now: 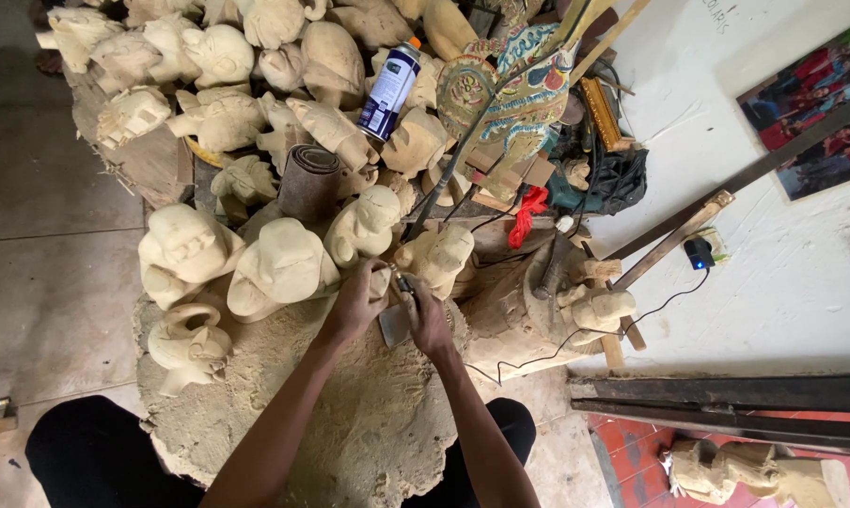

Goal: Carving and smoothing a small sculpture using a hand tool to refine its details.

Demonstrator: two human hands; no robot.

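My left hand is closed around a small pale wooden piece above a round, sawdust-covered stump. Touching it from the right, my right hand grips a thin dark tool whose tip meets the piece. A grey sheet, probably sandpaper, sits between the two hands; which hand holds it I cannot tell. Pale carved wooden figures stand just beyond the hands.
Several unpainted carved figures crowd the far bench with a spray can, a sandpaper roll and a painted flat puppet. A black cable runs right toward a white wall. Metal bars and another carving lie at right.
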